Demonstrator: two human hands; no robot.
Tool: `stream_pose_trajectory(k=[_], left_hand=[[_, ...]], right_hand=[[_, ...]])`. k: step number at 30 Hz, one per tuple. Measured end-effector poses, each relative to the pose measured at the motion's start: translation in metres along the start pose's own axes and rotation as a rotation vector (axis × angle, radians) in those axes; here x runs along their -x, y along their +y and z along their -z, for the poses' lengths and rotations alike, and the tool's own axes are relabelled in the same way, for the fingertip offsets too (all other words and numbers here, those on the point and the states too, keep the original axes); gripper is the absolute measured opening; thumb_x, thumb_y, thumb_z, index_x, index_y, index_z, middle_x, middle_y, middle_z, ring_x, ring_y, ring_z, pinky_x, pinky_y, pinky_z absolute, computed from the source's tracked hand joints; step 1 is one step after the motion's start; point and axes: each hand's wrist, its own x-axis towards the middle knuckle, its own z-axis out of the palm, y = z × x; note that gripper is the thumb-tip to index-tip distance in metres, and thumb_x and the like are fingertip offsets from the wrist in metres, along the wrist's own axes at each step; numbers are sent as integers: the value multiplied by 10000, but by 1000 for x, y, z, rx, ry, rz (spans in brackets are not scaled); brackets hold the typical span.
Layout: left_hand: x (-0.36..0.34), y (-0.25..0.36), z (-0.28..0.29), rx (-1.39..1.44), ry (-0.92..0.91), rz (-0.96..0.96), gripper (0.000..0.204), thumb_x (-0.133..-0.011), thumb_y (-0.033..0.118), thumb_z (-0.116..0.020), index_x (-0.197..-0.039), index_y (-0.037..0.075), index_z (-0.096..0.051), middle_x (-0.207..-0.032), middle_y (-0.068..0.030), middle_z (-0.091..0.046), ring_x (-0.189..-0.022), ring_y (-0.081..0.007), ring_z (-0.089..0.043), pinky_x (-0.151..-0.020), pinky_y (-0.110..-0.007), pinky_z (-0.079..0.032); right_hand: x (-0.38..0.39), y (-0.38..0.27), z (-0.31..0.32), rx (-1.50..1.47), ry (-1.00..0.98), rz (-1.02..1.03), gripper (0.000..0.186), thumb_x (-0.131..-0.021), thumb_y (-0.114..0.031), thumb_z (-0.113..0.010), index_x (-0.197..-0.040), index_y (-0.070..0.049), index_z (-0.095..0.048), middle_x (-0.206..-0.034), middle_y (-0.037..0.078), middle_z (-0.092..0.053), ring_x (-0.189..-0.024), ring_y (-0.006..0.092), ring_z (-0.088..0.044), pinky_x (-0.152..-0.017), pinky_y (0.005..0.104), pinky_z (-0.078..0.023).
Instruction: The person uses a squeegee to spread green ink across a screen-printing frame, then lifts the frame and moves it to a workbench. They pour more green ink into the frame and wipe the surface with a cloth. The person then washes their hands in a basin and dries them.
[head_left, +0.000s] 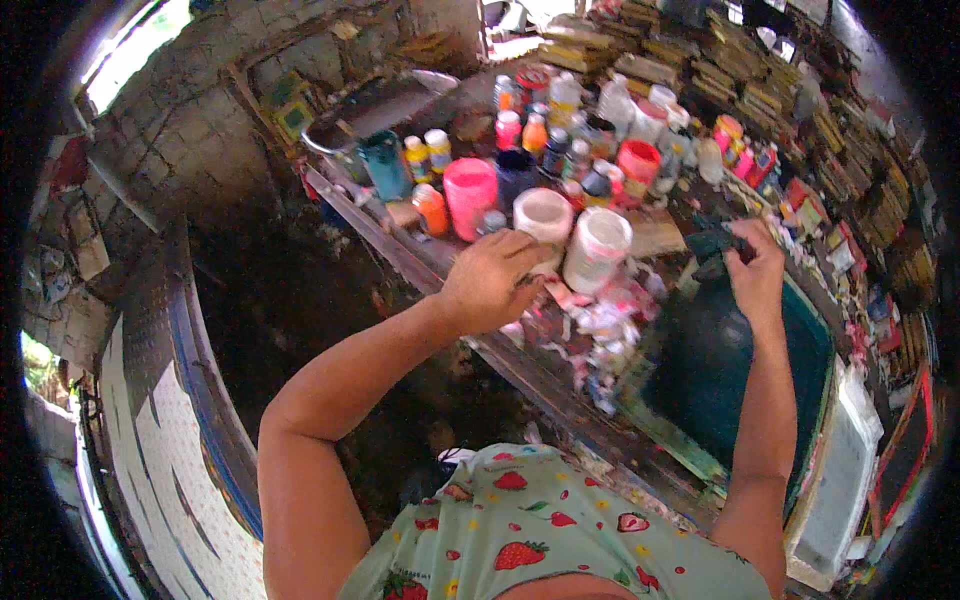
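Observation:
My left hand (pixel 490 283) is at the table's near edge, its fingers curled in front of a white open jar (pixel 543 217). What those fingers hold, if anything, is hidden. A second white jar (pixel 598 250) stands just to the right. Over on the right, my right hand (pixel 757 268) pinches a dark green, paint-stained piece (pixel 710 246), too blurred to name. Below that hand lies a dark green panel in a wooden frame (pixel 690 350), tilted across the table. Crumpled, pink-stained scraps (pixel 605 335) lie between the jars and the frame.
Behind the white jars stand a pink tub (pixel 470 197), a teal container (pixel 385 165), a red-rimmed jar (pixel 638 165) and several small bottles. A wide metal basin (pixel 400 100) sits at the far left. Stacked wooden frames (pixel 700 75) line the back right. A pale frame (pixel 835 470) leans at right.

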Motion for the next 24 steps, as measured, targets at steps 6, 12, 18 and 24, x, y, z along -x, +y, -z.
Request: stream_pose_trajectory(k=[6,12,18,24], left_hand=[[16,-117,159,-587,69,108,746,-1075,478,-647,-1667,64,-460,-1712,-186,-478,-1638,-423,-345,-1330,-575,-296],[33,-217,263,-644,101,185,743,-1091,502,-629,-1695,108,-450,-1787,-103,-400,-1682,-380,-279,-1364,-563,-212],[68,-325,307,-592,107,336,751,-1054,428,-700,-1704,153,-445,-1801,-122,-366,-1682,-402,-269,-1353,-567,-248],[69,-451,331,-575,93,410,768,-1022,322,-756,-1702,159,-440,-1795,-144,-367,-1668,-421,-290,-1337,-574,-286]], right_hand=[[-143,-157,-153,114,-45,329,360,-848,8,-703,-1199,-31,-774,-1141,162,-733,-1104,350,-726,-995,423,-572],[-235,-252,-325,188,-44,542,306,-900,-84,-654,-1178,-127,-772,-1142,117,-730,-1095,384,-728,-970,502,-591],[-310,-290,-453,174,-156,494,309,-887,-41,-633,-1154,-106,-775,-1175,138,-733,-1113,391,-730,-966,507,-599],[-387,-270,-582,77,-191,441,281,-932,-63,-611,-1136,-91,-802,-1120,170,-731,-1105,420,-724,-960,526,-590]])
